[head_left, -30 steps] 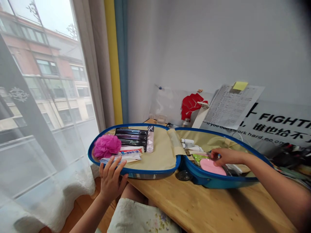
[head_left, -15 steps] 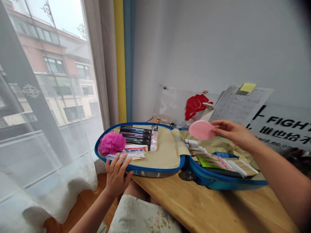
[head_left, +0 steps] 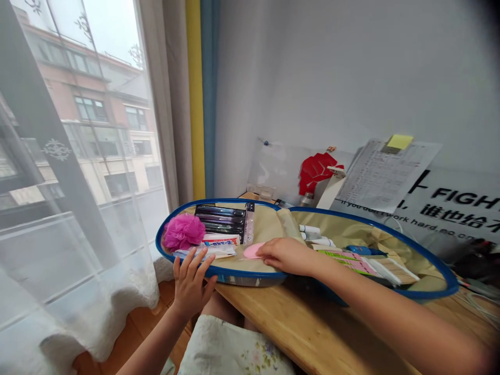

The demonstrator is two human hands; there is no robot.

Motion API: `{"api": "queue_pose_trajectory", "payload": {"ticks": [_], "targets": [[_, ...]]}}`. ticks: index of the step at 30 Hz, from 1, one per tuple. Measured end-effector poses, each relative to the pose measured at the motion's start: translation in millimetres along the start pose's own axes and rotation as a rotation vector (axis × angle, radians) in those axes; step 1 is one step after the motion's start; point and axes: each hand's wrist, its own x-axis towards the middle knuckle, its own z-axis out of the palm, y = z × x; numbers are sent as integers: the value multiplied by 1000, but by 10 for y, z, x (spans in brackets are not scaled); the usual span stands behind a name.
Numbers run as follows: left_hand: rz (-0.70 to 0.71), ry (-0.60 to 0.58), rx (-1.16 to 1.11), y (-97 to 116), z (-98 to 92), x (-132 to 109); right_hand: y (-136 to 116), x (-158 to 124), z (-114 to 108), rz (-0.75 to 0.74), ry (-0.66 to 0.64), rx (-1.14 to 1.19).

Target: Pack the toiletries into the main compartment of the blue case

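An opened blue-rimmed case (head_left: 250, 274) lies across the wooden table. My right hand (head_left: 283, 254) pinches the edge of a pink round disc (head_left: 253, 251) low over the beige lining of its left half. At the near left rim rests my left hand (head_left: 192, 278), fingers spread, fingertips beside a white packet (head_left: 222, 251). Around them in that half are a magenta mesh puff (head_left: 183, 232), a toothpaste-like box (head_left: 230, 240) and a pack of dark, slim items (head_left: 221, 219).
The right half holds white tubes (head_left: 310, 229), a blue item (head_left: 361, 250), green-pink packets (head_left: 347, 259) and a pack of thin sticks (head_left: 392, 271). The wooden table (head_left: 285, 323) extends in front. Cables lie at the right, curtains (head_left: 195, 104) hang left.
My right hand has carried the pink disc leftward and down, from above the right half to the left half. My left hand stays at the rim.
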Motion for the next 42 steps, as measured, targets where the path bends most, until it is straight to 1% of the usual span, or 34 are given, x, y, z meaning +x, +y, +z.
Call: {"api": "queue_pose_trajectory", "payload": {"ticks": [5, 10, 16, 18, 20, 22, 23, 26, 27, 28, 29, 31, 33, 36, 39, 42], "targets": [[2, 3, -9, 3, 4, 3, -14, 37, -11, -42, -100, 114], [-11, -9, -5, -8, 10, -12, 4, 53, 10, -24, -159, 186], [38, -40, 34, -43, 3, -32, 11, 107, 50, 8, -192, 246], [47, -45, 39, -56, 5, -41, 16, 98, 18, 15, -187, 268], [34, -39, 27, -64, 8, -46, 64, 55, -69, 35, -156, 287], [30, -33, 18, -67, 8, -44, 183, -31, -213, 80, -92, 294], [37, -32, 19, -67, 7, -41, 272, -90, -298, 123, -36, 296], [67, -32, 39, -62, 2, -29, 630, -317, -527, 337, 154, 294], [70, -31, 42, -59, 1, -26, 762, -404, -572, 412, 185, 291], [66, -27, 40, -54, 2, -25, 889, -494, -593, 470, 185, 292], [58, -23, 33, -50, 4, -25, 1007, -585, -587, 507, 162, 290], [35, -12, 14, -44, 9, -29, 1203, -767, -505, 547, 86, 284], [25, -12, 6, -46, 13, -35, 1341, -937, -359, 573, 2, 272], [43, -30, 20, -60, 14, -43, 1482, -1147, -133, 612, -111, 257], [40, -27, 15, -66, 13, -46, 1602, -1279, 2, 629, -160, 247], [20, -20, -1, -57, 16, -46, 1697, -1338, 55, 639, -171, 243]]}}
